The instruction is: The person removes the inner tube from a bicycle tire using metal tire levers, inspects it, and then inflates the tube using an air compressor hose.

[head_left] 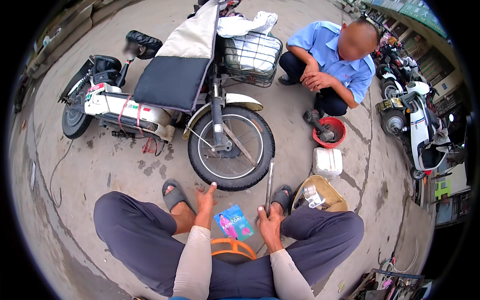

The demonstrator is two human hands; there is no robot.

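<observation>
A front wheel with a black tyre [200,171] is right before me, mounted in the fork of an electric scooter [145,114]. My left hand [204,202] is at the tyre's lower edge, its thumb and index finger apart and nothing in them. Whether a fingertip touches the rubber, I cannot tell. In my right hand [270,227] is a long metal tyre lever [270,181], its upper end beside the tyre's lower right. Another flat metal bar [241,146] slants across the wheel from the hub to the rim.
Between my feet lies a blue printed packet [234,223], with an orange-rimmed object [234,243] below. To the right are a yellowish tub [337,198], a white wrapped bundle [327,162] and a red bowl [344,131]. A person [332,62] squats behind them. Scooters [419,127] stand far right.
</observation>
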